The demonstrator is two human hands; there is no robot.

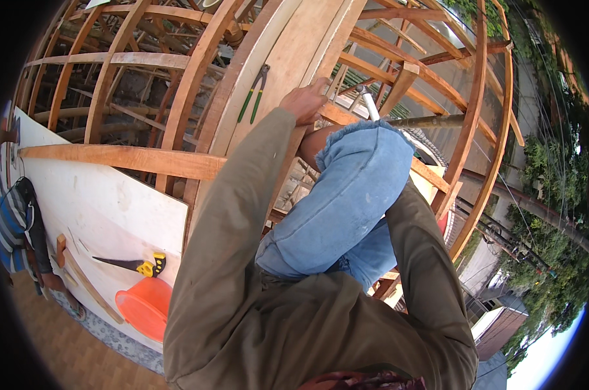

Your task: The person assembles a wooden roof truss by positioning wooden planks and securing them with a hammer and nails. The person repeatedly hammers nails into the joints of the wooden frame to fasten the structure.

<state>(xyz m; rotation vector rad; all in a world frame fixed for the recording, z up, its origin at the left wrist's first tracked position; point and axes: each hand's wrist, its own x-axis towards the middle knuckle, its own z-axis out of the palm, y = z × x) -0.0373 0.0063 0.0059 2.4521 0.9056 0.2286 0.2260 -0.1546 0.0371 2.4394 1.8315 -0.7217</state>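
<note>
My left hand [304, 103] is at the right edge of a long wooden plank [301, 49], its fingers curled together; whatever they pinch is too small or hidden to make out. Just right of it, a hammer [370, 106] with a metal head and pale handle rises from behind my raised knee in blue jeans [366, 156]. My right forearm [415, 214] runs behind that knee, which hides my right hand. Pincers [253, 94] with green handles lie on the plank, left of my left hand.
Curved wooden framing [197, 71] with open gaps surrounds me. At the lower left, a white board [122, 201] carries a yellow-handled handsaw [135, 264], an orange bucket [145, 305] and a hammer [62, 250]. Another person [21, 221] in a striped shirt is at the far left.
</note>
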